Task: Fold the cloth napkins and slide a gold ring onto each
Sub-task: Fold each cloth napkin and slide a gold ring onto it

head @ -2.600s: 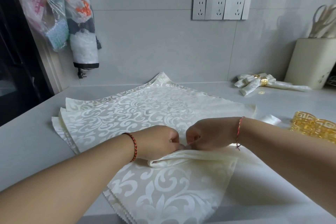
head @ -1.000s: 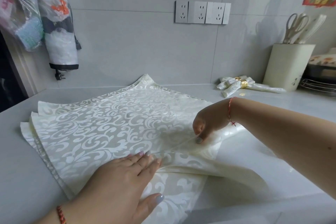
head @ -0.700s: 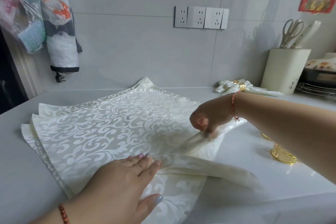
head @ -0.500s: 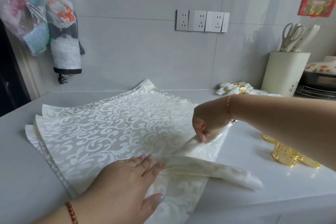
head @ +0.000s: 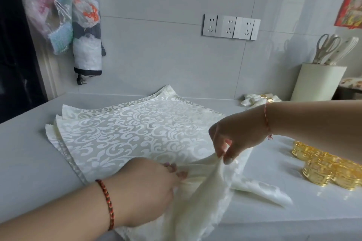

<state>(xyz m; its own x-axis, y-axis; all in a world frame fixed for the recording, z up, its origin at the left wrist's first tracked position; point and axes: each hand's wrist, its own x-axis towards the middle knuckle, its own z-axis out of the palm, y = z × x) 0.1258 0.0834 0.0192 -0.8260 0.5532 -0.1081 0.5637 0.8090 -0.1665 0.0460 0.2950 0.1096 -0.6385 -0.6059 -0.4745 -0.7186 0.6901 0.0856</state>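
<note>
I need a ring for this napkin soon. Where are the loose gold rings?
In the head view, the gold rings are clustered on the counter at the right, beneath the right forearm.

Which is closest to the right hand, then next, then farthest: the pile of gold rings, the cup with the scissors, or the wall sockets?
From the right hand:
1. Gold rings, on the counter just right of it.
2. Cup with the scissors, back right by the wall.
3. Wall sockets, high on the wall behind.
</note>
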